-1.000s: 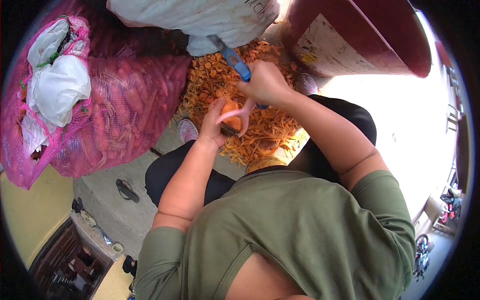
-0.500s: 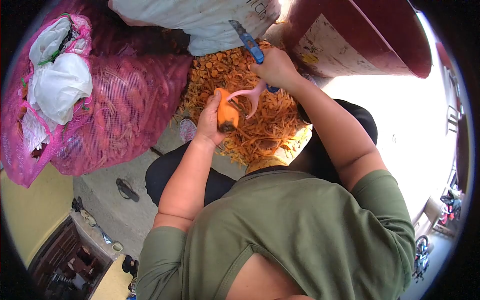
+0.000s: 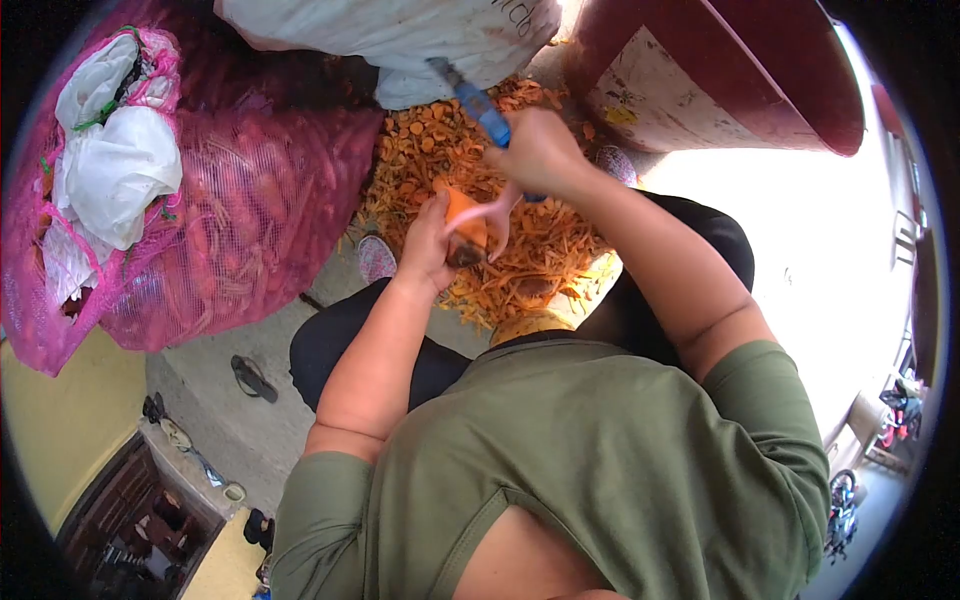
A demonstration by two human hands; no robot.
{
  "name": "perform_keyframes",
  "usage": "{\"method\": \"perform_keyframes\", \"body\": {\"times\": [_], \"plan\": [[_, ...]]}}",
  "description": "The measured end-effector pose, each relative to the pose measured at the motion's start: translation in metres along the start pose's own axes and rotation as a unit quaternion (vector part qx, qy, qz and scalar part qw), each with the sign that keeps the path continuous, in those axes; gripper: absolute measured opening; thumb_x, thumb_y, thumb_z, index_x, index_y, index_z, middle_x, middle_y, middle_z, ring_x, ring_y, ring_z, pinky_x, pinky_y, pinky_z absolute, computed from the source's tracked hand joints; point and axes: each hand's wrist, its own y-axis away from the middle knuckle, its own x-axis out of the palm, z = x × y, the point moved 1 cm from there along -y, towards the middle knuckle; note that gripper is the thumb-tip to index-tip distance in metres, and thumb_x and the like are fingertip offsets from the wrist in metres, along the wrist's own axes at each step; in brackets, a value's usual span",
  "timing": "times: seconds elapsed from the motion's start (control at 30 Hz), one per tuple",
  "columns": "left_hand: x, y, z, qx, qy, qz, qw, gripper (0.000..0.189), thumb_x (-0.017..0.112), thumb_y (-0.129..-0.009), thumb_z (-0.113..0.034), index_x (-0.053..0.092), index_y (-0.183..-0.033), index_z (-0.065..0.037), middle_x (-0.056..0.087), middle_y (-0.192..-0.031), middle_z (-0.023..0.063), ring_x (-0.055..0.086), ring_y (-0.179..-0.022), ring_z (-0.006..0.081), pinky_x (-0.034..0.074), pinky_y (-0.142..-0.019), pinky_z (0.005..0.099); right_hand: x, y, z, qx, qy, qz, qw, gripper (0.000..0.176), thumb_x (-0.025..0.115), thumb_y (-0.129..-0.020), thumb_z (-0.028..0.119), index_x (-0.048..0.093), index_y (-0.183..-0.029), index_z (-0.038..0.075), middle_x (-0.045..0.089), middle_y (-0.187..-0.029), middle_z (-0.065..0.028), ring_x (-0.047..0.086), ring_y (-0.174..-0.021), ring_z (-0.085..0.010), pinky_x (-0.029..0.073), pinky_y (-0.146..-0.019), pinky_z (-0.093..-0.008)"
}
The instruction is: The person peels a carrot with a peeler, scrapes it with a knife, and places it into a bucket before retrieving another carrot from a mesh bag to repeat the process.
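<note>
My left hand (image 3: 428, 243) clasping carrot (image 3: 462, 206), right hand (image 3: 543, 150) gripping pink Y-peeler (image 3: 498, 209) and blue utility knife (image 3: 481, 110), white sack (image 3: 400, 35), black lettering (image 3: 512, 18) unclear

The peeler (image 3: 502, 207) looks plastic, the shirt (image 3: 600, 440) matt cloth.

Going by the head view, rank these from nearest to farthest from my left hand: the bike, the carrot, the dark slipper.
1. Carrot: held in your left hand.
2. Dark slipper: on the floor to your left.
3. Bike: far off to your right, near the picture's edge.
</note>
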Motion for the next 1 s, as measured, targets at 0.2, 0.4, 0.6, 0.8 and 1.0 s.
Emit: {"method": "perform_keyframes", "body": {"times": [0.2, 0.4, 0.6, 0.8, 1.0], "plan": [[0.016, 0.011, -0.004, 0.031, -0.014, -0.032, 0.999, 0.030, 0.045, -0.089, -0.033, 0.045, -0.105, -0.008, 0.054, -0.091, 0.0068, 0.056, -0.082, 0.0172, 0.049, -0.069, 0.0328, -0.004, -0.004, -0.003, 0.000, -0.025, -0.033, 0.999, 0.029, 0.065, -0.066, 0.029, 0.061, -0.072, 0.000, 0.061, -0.072, -0.0181, 0.062, -0.072, -0.0292, 0.048, -0.068, -0.0385], [0.010, 0.007, -0.006, 0.030, -0.051, 0.001, 0.998, 0.029, 0.044, -0.090, -0.031, 0.041, -0.105, -0.007, 0.051, -0.090, 0.0056, 0.055, -0.082, 0.0153, 0.047, -0.071, 0.0299, -0.010, -0.025, -0.025, 0.020, 0.004, -0.068, 0.997, 0.029, 0.065, -0.067, 0.030, 0.061, -0.074, 0.002, 0.061, -0.067, -0.0159, 0.062, -0.069, -0.0289, 0.048, -0.065, -0.0376], [0.013, 0.010, -0.014, 0.024, 0.027, 0.075, 0.997, 0.032, 0.045, -0.089, -0.034, 0.040, -0.108, -0.009, 0.052, -0.093, 0.0062, 0.055, -0.087, 0.0163, 0.047, -0.075, 0.0319, -0.005, -0.026, -0.025, -0.022, -0.016, -0.035, 0.999, 0.025, 0.062, -0.068, 0.022, 0.054, -0.066, -0.002, 0.055, -0.056, -0.0142, 0.057, -0.050, -0.0222, 0.046, -0.055, -0.0347], [0.009, 0.011, -0.017, 0.033, 0.030, 0.068, 0.997, 0.037, 0.047, -0.088, -0.039, 0.043, -0.110, -0.010, 0.053, -0.100, 0.0073, 0.054, -0.092, 0.0176, 0.046, -0.079, 0.0333, -0.010, -0.018, -0.016, -0.015, -0.027, -0.023, 0.999, 0.028, 0.063, -0.066, 0.027, 0.056, -0.063, 0.000, 0.058, -0.060, -0.0159, 0.059, -0.060, -0.0288, 0.047, -0.060, -0.0370], [0.013, 0.010, -0.014, -0.017, 0.036, 0.084, 0.996, 0.038, 0.046, -0.088, -0.039, 0.043, -0.113, -0.010, 0.054, -0.099, 0.0069, 0.054, -0.091, 0.0174, 0.048, -0.075, 0.0350, 0.002, -0.004, -0.005, -0.045, 0.026, -0.047, 0.998, 0.024, 0.063, -0.066, 0.027, 0.060, -0.071, 0.004, 0.060, -0.067, -0.0156, 0.061, -0.067, -0.0295, 0.048, -0.064, -0.0376]]}}
